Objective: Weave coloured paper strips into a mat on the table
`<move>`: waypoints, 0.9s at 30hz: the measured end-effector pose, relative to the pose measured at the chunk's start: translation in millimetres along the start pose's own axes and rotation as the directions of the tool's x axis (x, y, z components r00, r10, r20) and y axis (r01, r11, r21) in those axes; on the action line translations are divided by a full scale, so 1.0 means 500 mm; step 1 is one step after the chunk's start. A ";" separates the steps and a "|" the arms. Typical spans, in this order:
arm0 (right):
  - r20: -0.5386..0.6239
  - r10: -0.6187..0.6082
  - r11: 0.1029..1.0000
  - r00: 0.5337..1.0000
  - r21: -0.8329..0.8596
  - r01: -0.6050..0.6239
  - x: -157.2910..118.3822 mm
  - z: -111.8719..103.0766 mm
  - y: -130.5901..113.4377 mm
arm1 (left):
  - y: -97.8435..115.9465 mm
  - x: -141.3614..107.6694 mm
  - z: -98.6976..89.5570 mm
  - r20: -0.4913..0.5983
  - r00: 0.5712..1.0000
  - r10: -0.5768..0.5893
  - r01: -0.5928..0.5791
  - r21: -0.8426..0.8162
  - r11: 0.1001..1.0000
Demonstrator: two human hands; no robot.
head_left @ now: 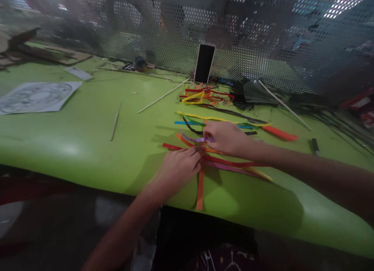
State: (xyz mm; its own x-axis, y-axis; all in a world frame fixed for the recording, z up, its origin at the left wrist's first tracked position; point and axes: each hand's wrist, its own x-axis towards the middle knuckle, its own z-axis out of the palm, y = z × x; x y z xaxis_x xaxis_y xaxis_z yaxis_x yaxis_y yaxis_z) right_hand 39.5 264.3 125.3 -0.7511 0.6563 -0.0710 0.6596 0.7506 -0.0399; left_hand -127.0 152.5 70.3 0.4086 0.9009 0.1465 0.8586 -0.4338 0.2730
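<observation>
Several coloured strips, paper or ribbon by their look, lie side by side, crossed by an orange strip (200,189) that runs toward the table's near edge. My right hand (223,136) pinches a purple strip (189,139) where it meets the orange one. Just nearer to me, my left hand (182,163) has its fingers closed on the orange strip at the crossing, beside a red strip (171,146). Beyond my right hand are a black strip (191,127), a blue strip (180,123) and a yellow strip (193,115). My fingers cover part of the crossing.
A phone (205,63) leans upright against a perforated metal screen (169,37). Loose strips (201,94) are heaped before it. Thin sticks (163,95), a printed sheet (62,97), a marker (315,146) and an orange-red object (280,133) lie on the green table (87,146).
</observation>
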 end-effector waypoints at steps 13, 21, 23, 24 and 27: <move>-0.108 0.034 0.999 0.994 0.005 -0.034 -0.002 -0.013 0.073 | -0.008 -0.003 0.017 -0.106 0.993 0.048 -0.051 -0.020 0.999; -0.084 -0.021 0.975 0.996 -0.223 0.002 0.019 0.037 0.078 | -0.011 -0.006 0.025 -0.184 0.979 0.090 -0.099 -0.041 0.994; -0.069 -0.023 0.963 0.997 -0.271 0.004 0.015 0.045 0.065 | -0.011 -0.006 0.025 -0.187 0.978 0.086 -0.095 -0.037 0.995; -0.065 -0.023 0.958 0.998 -0.286 0.003 0.013 0.047 0.060 | -0.011 -0.006 0.025 -0.189 0.978 0.086 -0.094 -0.034 0.995; -0.083 -0.048 0.954 0.995 -0.300 0.021 0.003 0.047 0.050 | -0.011 -0.005 0.026 -0.194 0.976 0.096 -0.102 -0.026 0.994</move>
State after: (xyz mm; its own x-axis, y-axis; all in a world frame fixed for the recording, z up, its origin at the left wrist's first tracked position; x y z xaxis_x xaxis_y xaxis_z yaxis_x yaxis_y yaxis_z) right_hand 55.7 282.2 100.8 -0.7818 0.6234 0.0142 0.6049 0.7527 0.2598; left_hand -128.7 152.6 56.3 0.4209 0.8352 0.3538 0.8041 -0.5241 0.2807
